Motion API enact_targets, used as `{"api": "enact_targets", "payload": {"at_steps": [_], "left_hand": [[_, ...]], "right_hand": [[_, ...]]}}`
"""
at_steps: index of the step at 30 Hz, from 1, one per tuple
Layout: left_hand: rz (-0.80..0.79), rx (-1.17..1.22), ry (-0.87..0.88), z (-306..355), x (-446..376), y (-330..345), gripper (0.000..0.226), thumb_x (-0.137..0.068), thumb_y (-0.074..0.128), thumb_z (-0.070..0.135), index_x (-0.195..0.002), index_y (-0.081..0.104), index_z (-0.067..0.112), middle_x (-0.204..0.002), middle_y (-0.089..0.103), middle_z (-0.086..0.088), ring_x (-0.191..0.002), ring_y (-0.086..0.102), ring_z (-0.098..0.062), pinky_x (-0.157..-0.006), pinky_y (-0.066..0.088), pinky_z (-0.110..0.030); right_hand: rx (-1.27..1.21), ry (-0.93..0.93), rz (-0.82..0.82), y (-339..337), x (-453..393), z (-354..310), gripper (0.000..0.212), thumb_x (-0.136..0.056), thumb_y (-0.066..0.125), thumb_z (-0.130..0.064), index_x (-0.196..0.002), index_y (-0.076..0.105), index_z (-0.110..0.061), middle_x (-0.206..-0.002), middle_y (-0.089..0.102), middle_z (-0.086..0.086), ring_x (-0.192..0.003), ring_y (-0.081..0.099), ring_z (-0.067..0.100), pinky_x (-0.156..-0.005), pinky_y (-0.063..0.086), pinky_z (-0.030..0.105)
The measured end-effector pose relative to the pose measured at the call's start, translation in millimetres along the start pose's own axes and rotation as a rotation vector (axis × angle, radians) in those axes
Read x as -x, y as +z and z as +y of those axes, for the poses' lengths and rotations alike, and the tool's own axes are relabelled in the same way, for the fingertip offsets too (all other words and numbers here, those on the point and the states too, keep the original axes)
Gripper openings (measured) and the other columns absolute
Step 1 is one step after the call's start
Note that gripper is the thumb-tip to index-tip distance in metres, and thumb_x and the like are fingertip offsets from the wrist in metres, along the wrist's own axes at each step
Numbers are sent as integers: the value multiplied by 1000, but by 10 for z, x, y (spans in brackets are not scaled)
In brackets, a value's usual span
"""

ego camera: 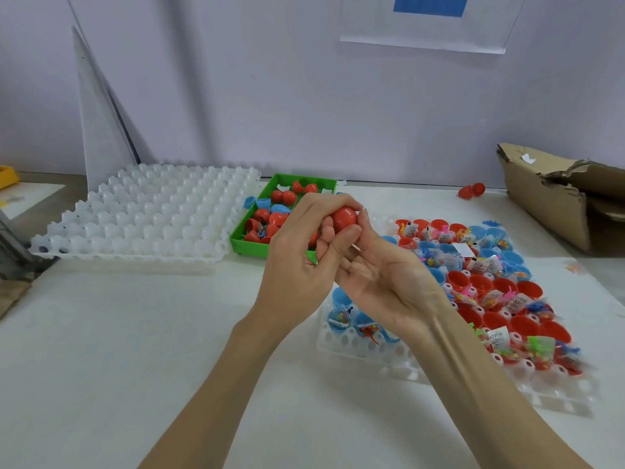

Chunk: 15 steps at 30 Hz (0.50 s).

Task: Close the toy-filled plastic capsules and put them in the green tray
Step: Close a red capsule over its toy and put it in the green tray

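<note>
Both hands' grips clamp one red capsule (pixel 344 218) above the capsule-filled green tray (pixel 244 241).

One head-worn camera looks forward and down, close over the white table (pixel 135 333), facing the wall (pixel 270 96).

Both hands, left (pixel 297 252) and right (pixel 382 275), meet raised, fingers curled together.
</note>
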State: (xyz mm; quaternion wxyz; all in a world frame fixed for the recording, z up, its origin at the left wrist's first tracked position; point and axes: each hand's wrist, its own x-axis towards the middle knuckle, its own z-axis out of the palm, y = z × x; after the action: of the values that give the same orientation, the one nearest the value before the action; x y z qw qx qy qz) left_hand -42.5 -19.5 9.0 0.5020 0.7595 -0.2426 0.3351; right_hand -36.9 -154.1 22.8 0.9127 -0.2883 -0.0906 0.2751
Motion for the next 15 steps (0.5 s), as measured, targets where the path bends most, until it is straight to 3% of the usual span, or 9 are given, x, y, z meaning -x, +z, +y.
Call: {"api": "enact_targets", "payload": {"at_steps": [6,9,13,15], "left_hand": [[-45,209,-223,-7,19,-28,31,-105,54,22,-132,66,13,-129,69,3,-127,62,-20,-110,48,-35],[-24,308,-288,-34,-7,-63,30,-106,55,17,-131,71,14,-130,72,4,-131,62,-18,-113,48,-42],[-39,460,-401,-66,-24,-105,28,-102,64,12,-128,74,16,-124,76,5,-124,66,-11,-102,52,-21],[-32,485,-417,-70,-26,-106,28,-98,69,11,-125,75,16,-119,78,5,-120,69,-10,-98,52,-18]], "right_hand": [[283,-93,26,-41,0,-110,38,-101,60,-29,-120,72,1,-126,69,21,-121,67,29,-96,56,34],[366,-142,65,-44,4,-126,47,-100,61,-31,-128,62,5,-129,67,24,-123,65,34,-98,56,36],[530,-238,199,-38,-2,-93,47,-100,59,-34,-126,61,5,-118,72,21,-112,71,33,-96,58,39],[617,-301,253,-35,-9,-60,43,-101,58,-35,-123,62,2,-112,75,18,-106,74,31,-93,59,39]]}}
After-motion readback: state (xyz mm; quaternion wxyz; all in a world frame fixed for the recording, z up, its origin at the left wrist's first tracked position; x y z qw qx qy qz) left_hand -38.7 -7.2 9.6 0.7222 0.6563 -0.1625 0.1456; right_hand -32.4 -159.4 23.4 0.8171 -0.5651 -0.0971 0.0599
